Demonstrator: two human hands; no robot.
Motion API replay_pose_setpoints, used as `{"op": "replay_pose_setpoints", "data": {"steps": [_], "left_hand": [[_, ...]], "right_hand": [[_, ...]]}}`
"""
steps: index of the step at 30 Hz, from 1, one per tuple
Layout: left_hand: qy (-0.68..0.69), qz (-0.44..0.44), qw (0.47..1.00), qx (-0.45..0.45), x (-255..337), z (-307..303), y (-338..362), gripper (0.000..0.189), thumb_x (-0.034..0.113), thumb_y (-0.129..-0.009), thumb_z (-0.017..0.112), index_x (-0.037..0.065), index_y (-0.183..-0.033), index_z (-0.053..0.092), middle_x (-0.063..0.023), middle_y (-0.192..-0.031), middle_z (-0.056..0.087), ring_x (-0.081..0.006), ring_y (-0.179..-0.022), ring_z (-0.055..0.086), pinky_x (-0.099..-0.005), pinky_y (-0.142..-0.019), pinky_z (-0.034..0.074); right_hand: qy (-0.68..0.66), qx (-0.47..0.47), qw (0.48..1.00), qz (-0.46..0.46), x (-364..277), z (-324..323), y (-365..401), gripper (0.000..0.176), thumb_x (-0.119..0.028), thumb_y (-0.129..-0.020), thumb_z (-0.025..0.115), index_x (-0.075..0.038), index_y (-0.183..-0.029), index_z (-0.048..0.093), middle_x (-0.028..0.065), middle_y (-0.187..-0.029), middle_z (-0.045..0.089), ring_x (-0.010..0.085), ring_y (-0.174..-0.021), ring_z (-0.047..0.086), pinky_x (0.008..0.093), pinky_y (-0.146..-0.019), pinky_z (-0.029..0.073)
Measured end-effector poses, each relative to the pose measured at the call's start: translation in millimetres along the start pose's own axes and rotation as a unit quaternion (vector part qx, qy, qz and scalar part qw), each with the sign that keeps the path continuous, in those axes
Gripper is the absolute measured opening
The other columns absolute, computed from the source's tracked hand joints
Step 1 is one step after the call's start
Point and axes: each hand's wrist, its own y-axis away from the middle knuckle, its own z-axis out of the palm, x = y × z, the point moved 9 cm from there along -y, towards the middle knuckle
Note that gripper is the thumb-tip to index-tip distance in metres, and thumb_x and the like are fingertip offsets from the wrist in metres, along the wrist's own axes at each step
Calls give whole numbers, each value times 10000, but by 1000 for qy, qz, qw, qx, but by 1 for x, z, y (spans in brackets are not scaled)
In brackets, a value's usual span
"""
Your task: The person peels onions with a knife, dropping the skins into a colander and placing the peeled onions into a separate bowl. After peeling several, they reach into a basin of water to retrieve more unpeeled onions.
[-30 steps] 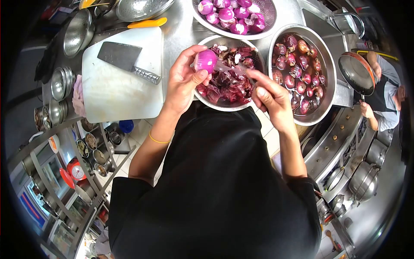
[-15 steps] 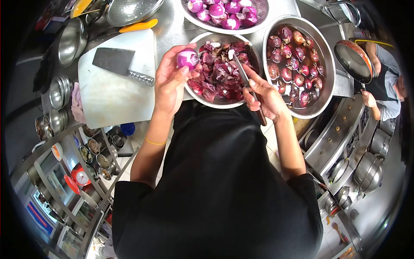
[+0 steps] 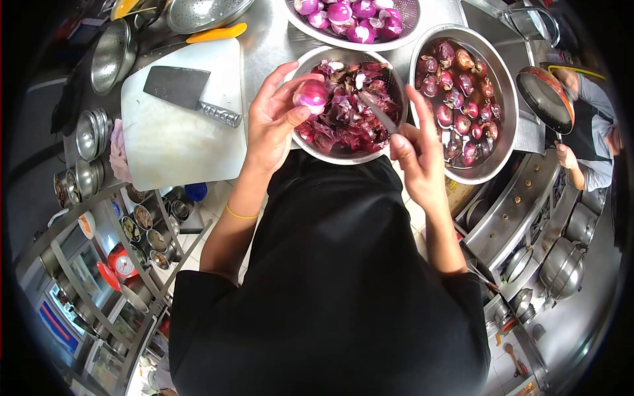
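Note:
My left hand [image 3: 274, 122] holds a peeled red onion [image 3: 310, 96] between thumb and fingers, over the left rim of a steel bowl. In my right hand [image 3: 421, 148] is a small knife [image 3: 382, 117], its blade pointing up and left above the bowl and its handle mostly hidden by my palm. The index finger of that hand sticks out straight. Purple onion skins [image 3: 343, 122] fill the bowl [image 3: 341, 160]. To the right, a larger steel basin [image 3: 512, 132] has unpeeled red onions [image 3: 470, 109] sitting in reddish water.
A colander [image 3: 416, 20] of peeled onions stands behind the bowl. On the left, a cleaver [image 3: 177, 86] lies on a white cutting board [image 3: 181, 148], with a yellow-handled tool [image 3: 216, 33] behind it. At far right, a person [image 3: 591, 132] holds a frying pan [image 3: 545, 99].
The onion has turned in my left hand, now showing a different side. My right hand has shifted slightly right, its index finger lifting off the knife, and the blade has moved lower, away from the onion.

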Motion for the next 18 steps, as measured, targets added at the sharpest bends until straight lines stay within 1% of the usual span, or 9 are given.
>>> {"op": "replay_pose_setpoints", "data": {"steps": [2,3,4,6,8,10,11,13,18], "left_hand": [[49,-21,999,-4,-4,4,-2,545,-4,-805,693,-39,-1300,467,-173,-1260,550,-228,-1158,535,-343,-991,439],[63,-40,997,-2,-7,4,-1,592,-4,-790,709,-49,-1319,447,-145,-1240,563,-208,-1148,540,-325,-1010,416],[62,-39,997,-4,-6,6,-1,592,-4,-790,709,-49,-1319,447,-145,-1240,563,-208,-1148,540,-325,-1010,416],[81,-60,995,-13,-8,10,1,611,8,-783,721,-56,-1323,442,-120,-1229,567,-192,-1148,536,-327,-1012,412],[64,-36,997,11,0,15,2,624,0,-742,758,-49,-1293,470,-114,-1194,581,-179,-1103,563,-314,-977,449],[-30,7,999,41,11,15,5,632,-34,-692,785,-37,-1251,490,-113,-1152,596,-170,-1047,591,-295,-914,498],[-35,21,998,58,15,16,5,633,-72,-660,793,-24,-1217,496,-110,-1106,609,-171,-1007,609,-281,-859,531],[-58,29,996,63,19,17,6,634,-74,-660,791,-23,-1216,491,-110,-1109,603,-175,-1015,606,-286,-863,532],[-91,37,991,86,25,15,9,637,-88,-647,793,-24,-1203,489,-112,-1123,575,-183,-1027,598,-298,-877,533]], "right_hand": [[72,-34,994,-74,-24,15,-1,618,-55,-905,549,-117,-1460,285,123,-737,608,241,-675,612,321,-710,475],[75,-52,994,-64,-28,22,-2,604,-58,-889,580,-114,-1435,327,196,-935,652,342,-801,650,370,-784,487],[84,-50,991,-90,-38,27,-3,592,-44,-874,592,-116,-1416,365,220,-1095,629,365,-884,653,396,-796,498],[88,-40,984,-148,-47,34,-3,589,-25,-861,597,-123,-1403,389,227,-1179,592,378,-931,642,419,-781,505],[102,-38,982,-158,-53,36,-2,590,-19,-859,595,-125,-1403,392,224,-1159,601,381,-941,637,421,-772,506],[116,-35,979,-167,-57,39,-2,592,-12,-857,593,-128,-1402,395,221,-1140,610,385,-950,632,424,-763,506],[127,-22,974,-185,-61,39,-1,593,-7,-854,592,-132,-1401,399,212,-1105,624,385,-917,637,417,-736,509],[138,-11,969,-205,-66,39,-1,595,-3,-850,591,-137,-1399,404,204,-1070,637,385,-884,641,411,-710,512],[160,-25,969,-188,-65,41,-2,582,3,-843,588,-153,-1382,431,184,-969,655,366,-771,650,408,-635,508]]}}
